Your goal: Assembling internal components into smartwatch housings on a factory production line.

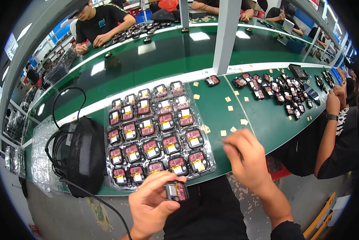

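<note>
Black-rimmed, the unit (177,191) is gripped by its edges in the left hand (152,202), probably to bare its face, near the tray (210,162), whose pockets likely space other units (146,126). The right hand (247,160) half curls; whether empty, I cannot tell.

Tray (210,169): on the table (263,130), in the middle, with gadgets (151,149) sitting in its pockets.
Left hand (151,202): in front of the tray, with one held gadget (176,191) in its fingers.
Right hand (246,160): to the right of the tray.
Bag (85,158): just left of the tray.
Plastic stack (45,160): left of the bag.
Pile (283,91): far right on the table.
Paper bits (228,99): between tray and pile.
Post (226,40): at the back of the table.
Belt (163,56): behind the table.
</note>
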`<state>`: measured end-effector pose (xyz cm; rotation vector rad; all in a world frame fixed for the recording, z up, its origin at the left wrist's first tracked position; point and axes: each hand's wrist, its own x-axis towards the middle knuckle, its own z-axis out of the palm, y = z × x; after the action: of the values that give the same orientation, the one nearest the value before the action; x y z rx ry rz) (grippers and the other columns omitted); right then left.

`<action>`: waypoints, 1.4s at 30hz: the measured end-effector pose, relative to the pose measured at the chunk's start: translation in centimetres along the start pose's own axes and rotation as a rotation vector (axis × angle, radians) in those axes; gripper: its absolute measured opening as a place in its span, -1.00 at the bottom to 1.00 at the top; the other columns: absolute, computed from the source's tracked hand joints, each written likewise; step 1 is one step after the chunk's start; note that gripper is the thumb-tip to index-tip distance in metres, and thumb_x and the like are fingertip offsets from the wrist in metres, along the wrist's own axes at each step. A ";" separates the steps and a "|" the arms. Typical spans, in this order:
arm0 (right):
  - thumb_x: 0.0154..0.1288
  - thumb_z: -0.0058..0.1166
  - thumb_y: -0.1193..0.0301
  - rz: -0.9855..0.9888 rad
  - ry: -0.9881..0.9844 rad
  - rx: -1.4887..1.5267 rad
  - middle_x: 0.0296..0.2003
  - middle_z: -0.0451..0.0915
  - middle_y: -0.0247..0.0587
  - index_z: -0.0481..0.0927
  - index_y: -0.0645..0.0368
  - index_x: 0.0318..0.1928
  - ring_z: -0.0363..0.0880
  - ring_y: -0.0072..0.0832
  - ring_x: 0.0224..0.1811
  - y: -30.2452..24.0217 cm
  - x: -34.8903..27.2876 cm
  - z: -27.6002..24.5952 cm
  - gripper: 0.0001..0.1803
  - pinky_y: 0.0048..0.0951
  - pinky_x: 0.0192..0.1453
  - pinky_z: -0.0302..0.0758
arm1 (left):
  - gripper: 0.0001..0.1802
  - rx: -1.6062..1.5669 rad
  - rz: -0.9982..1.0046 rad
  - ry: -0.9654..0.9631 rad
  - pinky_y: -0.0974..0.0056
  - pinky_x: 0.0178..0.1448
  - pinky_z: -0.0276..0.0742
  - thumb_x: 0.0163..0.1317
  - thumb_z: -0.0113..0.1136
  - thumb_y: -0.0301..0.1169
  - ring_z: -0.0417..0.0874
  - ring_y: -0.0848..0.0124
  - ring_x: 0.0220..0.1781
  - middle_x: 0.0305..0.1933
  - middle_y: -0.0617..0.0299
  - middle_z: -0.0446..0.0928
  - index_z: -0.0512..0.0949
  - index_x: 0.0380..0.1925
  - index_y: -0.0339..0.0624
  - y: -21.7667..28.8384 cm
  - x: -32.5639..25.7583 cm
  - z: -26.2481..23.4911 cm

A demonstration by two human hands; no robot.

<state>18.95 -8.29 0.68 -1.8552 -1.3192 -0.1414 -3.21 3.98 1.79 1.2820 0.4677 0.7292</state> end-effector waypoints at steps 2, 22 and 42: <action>0.32 0.28 0.50 0.075 -0.069 -0.082 -0.10 0.57 0.08 0.58 0.29 0.06 0.68 0.01 -0.23 2.0 1.7 0.5 -0.67 -0.10 -0.14 0.63 | -0.39 -0.025 0.110 -0.177 0.10 0.31 0.55 0.28 0.48 -0.41 0.65 0.16 0.21 0.21 -0.05 0.50 0.50 0.23 -0.53 -0.1 1.8 -2.0; 0.42 0.24 0.15 0.281 -0.257 -0.383 0.02 0.46 0.08 0.47 0.08 0.12 0.70 0.16 -0.21 6.0 6.1 2.6 -0.58 0.09 -0.12 0.68 | -0.73 1.051 0.311 -0.171 0.17 0.12 0.56 0.26 0.36 -0.51 0.71 0.13 0.00 -0.10 0.01 0.70 0.67 -0.05 -0.32 0.1 21.4 -2.2; 0.04 0.51 0.47 -0.312 -0.077 0.339 0.04 0.74 -0.13 0.64 0.16 -0.14 0.73 -0.40 -0.45 -0.8 -2.9 -2.5 -0.63 -0.49 -0.48 0.60 | -0.38 -0.210 -0.154 -0.485 0.23 -0.01 0.74 0.48 0.28 -0.28 0.72 0.29 0.00 0.31 -0.06 0.49 0.38 0.38 -0.45 -1.8 3.4 0.7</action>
<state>17.94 -12.00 1.20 -1.3778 -1.5741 -0.0068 0.01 5.70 0.43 1.1602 0.0884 0.3099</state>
